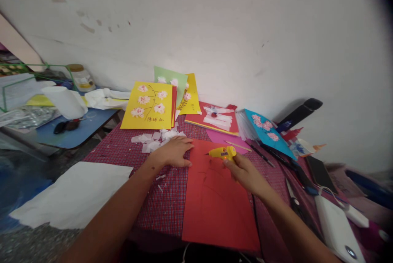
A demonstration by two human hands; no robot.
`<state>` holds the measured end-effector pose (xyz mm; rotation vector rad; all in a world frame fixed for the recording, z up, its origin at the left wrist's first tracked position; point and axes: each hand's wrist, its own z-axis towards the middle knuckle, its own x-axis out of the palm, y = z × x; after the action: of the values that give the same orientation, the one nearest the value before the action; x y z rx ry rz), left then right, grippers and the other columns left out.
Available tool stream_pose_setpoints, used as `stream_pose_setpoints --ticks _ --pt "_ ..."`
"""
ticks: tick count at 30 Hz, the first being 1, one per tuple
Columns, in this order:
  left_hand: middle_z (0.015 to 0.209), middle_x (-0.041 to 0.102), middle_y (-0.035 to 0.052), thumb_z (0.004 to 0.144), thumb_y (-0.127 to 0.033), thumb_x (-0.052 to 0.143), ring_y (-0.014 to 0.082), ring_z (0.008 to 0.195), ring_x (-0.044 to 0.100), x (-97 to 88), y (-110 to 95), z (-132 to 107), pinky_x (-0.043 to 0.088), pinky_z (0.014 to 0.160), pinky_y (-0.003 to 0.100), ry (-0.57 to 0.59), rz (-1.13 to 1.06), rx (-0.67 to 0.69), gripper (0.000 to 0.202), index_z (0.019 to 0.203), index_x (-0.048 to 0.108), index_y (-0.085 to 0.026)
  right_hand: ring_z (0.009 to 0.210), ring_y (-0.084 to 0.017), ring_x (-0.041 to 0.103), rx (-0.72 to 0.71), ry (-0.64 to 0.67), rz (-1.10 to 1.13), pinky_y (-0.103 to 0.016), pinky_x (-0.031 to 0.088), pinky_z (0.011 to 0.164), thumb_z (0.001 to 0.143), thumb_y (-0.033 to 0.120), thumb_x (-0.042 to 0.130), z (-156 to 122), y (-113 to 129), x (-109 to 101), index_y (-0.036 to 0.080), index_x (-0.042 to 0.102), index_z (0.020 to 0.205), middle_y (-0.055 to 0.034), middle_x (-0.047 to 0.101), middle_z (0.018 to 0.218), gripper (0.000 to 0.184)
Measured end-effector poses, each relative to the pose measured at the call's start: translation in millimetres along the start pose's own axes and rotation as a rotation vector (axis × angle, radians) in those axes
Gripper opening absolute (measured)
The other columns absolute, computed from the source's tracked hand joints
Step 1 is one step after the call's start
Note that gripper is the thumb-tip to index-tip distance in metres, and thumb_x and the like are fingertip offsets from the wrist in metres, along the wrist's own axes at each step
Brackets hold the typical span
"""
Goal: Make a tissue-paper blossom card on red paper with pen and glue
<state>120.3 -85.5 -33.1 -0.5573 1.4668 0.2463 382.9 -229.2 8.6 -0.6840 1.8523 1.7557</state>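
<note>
A red paper sheet with faint drawn lines lies on the checked tablecloth in front of me. My right hand grips a yellow glue gun, its nozzle pointing left over the sheet's top edge. My left hand rests palm down at the sheet's upper left corner, fingers stretched out, beside a heap of white tissue pieces.
Finished flower cards stand at the wall: yellow, green, blue. A red sheet with white strips lies behind. Pens, a phone, scissors and a white box crowd the right. White paper lies left.
</note>
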Motion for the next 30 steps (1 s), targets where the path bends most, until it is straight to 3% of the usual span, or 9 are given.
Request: stream_pose_setpoints --ticks 20,30 --pt "0.155 0.046 0.0138 0.080 -0.058 0.067 0.0310 0.139 0.045 -1.2 -1.0 -0.8 0.029 0.117 0.045 0.002 -0.012 -0.008 0.070 0.136 0.059 -0.018 0.056 -0.015 0.048 0.020 -0.007 0.009 -0.027 0.039 0.053 0.094 0.051 0.048 -2.4 -2.9 -9.1 0.019 0.060 0.092 0.0032 0.049 0.063 0.034" --pt "0.153 0.047 0.0137 0.080 -0.058 0.067 0.0305 0.138 0.046 1.7 0.5 -0.4 0.030 0.116 0.044 -0.017 -0.005 0.008 0.067 0.134 0.060 -0.019 0.055 -0.015 0.048 -0.019 0.024 -0.027 -0.025 0.037 0.052 0.095 0.047 0.048 -2.6 3.6 -2.8 0.021 0.057 0.085 0.0029 0.048 0.064 0.029"
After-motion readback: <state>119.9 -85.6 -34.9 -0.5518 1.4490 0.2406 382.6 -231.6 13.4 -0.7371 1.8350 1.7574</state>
